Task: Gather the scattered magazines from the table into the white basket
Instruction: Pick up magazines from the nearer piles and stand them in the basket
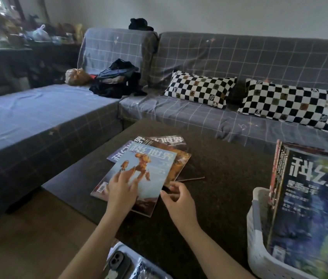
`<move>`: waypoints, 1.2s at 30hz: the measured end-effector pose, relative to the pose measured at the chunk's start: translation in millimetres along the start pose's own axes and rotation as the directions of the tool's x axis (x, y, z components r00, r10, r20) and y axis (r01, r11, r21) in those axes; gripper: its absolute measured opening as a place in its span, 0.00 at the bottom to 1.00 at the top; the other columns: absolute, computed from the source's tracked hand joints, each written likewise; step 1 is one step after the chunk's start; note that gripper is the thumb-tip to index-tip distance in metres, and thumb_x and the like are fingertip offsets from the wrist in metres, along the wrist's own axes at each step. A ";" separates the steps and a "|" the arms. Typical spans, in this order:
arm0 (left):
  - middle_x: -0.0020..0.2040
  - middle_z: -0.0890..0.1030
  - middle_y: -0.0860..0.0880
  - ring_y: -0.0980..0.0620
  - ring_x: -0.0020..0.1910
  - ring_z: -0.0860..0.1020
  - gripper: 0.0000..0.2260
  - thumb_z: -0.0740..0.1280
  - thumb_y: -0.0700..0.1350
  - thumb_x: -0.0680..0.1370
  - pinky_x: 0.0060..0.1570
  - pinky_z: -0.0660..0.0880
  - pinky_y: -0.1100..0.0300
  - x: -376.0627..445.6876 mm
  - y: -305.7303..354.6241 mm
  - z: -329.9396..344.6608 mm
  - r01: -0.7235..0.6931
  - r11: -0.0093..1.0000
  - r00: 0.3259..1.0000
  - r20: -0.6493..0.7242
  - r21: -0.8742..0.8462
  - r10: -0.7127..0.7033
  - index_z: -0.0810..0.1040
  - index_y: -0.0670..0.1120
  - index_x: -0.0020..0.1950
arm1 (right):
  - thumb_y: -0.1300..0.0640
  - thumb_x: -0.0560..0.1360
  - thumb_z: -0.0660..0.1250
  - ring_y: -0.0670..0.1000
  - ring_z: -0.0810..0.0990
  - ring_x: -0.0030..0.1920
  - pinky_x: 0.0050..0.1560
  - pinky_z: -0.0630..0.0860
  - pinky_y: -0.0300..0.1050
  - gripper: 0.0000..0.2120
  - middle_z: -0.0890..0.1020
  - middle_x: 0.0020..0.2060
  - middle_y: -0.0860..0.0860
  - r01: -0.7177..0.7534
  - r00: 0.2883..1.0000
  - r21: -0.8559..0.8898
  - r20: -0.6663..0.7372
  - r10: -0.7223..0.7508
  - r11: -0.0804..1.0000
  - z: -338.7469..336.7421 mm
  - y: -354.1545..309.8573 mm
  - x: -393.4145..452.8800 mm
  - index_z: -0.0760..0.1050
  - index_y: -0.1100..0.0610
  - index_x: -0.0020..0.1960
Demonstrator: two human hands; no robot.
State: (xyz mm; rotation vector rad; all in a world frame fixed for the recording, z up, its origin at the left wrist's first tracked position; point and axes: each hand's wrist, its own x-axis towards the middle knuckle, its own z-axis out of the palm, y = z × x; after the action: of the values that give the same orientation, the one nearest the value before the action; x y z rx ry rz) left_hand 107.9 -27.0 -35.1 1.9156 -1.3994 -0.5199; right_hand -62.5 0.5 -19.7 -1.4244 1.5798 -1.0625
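Observation:
Several magazines lie fanned in a loose pile on the dark table (225,178). On top is a light blue magazine (149,174) with an orange figure on its cover. My left hand (121,190) rests flat on that cover, fingers spread. My right hand (176,195) is at the cover's right edge, with thumb and fingers curled close to the corner; whether it pinches the paper is unclear. The white basket (259,256) stands at the table's right, with several magazines upright in it, a dark blue magazine (312,208) in front.
A grey checked sofa (179,109) wraps round the table's far and left sides, with two checkerboard pillows (199,88) and a heap of dark clothes (116,81). A phone (116,262) lies in a tray at the bottom edge. Wooden floor shows at the lower left.

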 end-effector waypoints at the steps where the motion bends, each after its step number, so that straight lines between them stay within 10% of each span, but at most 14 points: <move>1: 0.76 0.62 0.44 0.43 0.76 0.56 0.20 0.58 0.56 0.80 0.74 0.46 0.40 7.3 -5.8 -0.1 0.028 0.998 1.000 0.003 0.048 -0.028 0.67 0.52 0.71 | 0.48 0.73 0.69 0.40 0.76 0.49 0.37 0.69 0.29 0.20 0.75 0.57 0.46 -0.025 1.000 -0.010 0.016 0.025 1.000 6.2 1.3 2.8 0.70 0.49 0.63; 5: 0.78 0.54 0.42 0.43 0.78 0.48 0.26 0.58 0.61 0.79 0.73 0.40 0.43 28.1 -13.4 -1.5 0.110 0.972 0.994 -0.015 0.206 -0.109 0.64 0.51 0.74 | 0.49 0.73 0.68 0.41 0.75 0.49 0.38 0.69 0.29 0.21 0.76 0.60 0.49 -0.087 0.995 -0.039 0.052 0.089 0.995 19.5 0.2 13.1 0.69 0.51 0.64; 14: 0.67 0.70 0.40 0.38 0.66 0.66 0.36 0.69 0.65 0.70 0.65 0.63 0.43 10.5 -10.0 -21.0 0.253 0.946 0.967 -0.018 0.201 -0.254 0.65 0.51 0.74 | 0.55 0.74 0.68 0.52 0.75 0.63 0.60 0.75 0.50 0.29 0.73 0.65 0.53 -0.209 0.978 -0.044 0.015 0.210 0.977 11.1 -7.2 6.5 0.60 0.55 0.71; 20: 0.39 0.84 0.47 0.45 0.41 0.82 0.04 0.72 0.47 0.74 0.44 0.79 0.49 -28.5 4.0 -35.9 0.291 0.923 0.954 0.009 -0.251 -0.299 0.82 0.47 0.41 | 0.56 0.75 0.66 0.49 0.76 0.57 0.53 0.73 0.41 0.23 0.76 0.61 0.52 -0.148 0.988 -0.006 0.052 0.148 0.989 -12.4 -12.6 -24.4 0.65 0.55 0.68; 28: 0.39 0.80 0.52 0.59 0.30 0.80 0.03 0.68 0.43 0.78 0.23 0.72 0.70 -85.9 71.0 -70.1 0.129 0.835 0.983 -0.039 -0.536 -0.177 0.77 0.49 0.44 | 0.55 0.76 0.65 0.49 0.75 0.60 0.54 0.71 0.39 0.24 0.74 0.63 0.50 0.030 0.999 0.037 -0.037 -0.028 0.999 -80.4 -39.6 -65.7 0.63 0.53 0.71; 36: 0.40 0.85 0.49 0.50 0.40 0.84 0.03 0.68 0.41 0.77 0.42 0.82 0.51 -136.0 168.7 -63.1 -0.025 0.764 0.999 0.014 -0.645 0.045 0.81 0.45 0.47 | 0.56 0.77 0.64 0.40 0.75 0.45 0.34 0.71 0.29 0.20 0.75 0.53 0.46 0.147 0.962 0.107 -0.247 -0.117 0.983 -186.2 -41.5 -97.3 0.65 0.50 0.67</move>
State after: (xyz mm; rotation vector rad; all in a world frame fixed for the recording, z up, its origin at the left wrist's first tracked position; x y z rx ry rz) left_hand -6.4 90.3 120.2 1.3135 -1.0689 -0.8836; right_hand -208.1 113.7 89.1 -1.3733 1.5690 -1.4334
